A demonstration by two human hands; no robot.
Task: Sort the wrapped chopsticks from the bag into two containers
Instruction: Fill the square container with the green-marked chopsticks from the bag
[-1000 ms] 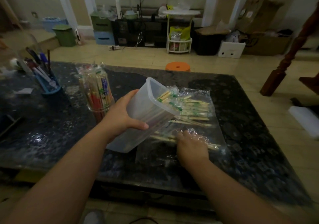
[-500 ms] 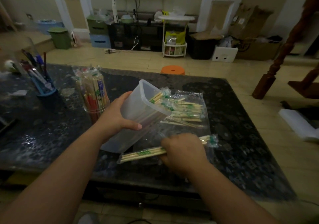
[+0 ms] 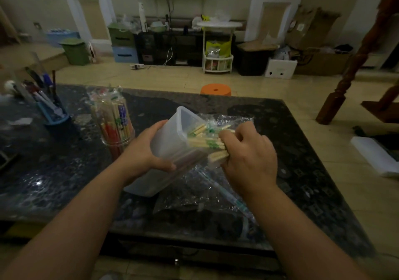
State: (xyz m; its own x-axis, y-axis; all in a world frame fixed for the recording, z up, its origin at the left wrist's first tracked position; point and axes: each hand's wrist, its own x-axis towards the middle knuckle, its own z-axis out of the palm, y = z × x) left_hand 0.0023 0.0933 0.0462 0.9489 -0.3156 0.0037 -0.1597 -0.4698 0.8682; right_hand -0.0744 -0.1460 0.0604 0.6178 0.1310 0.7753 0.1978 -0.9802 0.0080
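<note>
On the dark bench (image 3: 54, 171), clear bag (image 3: 194, 195) spread flat. Above it, white container (image 3: 170, 137) tilted, mouth to the right, gripped round its wall by the left hand (image 3: 144, 152). Right hand (image 3: 252, 161) curled round 1 bundle of wrapped chopsticks (image 3: 205, 144), tips at the mouth. Likely to jam against sticks already inside, or slide back out if tipped lower. Round jar (image 3: 114, 126) near the left wrist, easily knocked.

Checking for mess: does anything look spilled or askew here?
Nothing spilled. The translucent container leans over, but the left hand holds it so while the right hand holds wrapped chopsticks at its mouth. The round jar stands upright.
</note>
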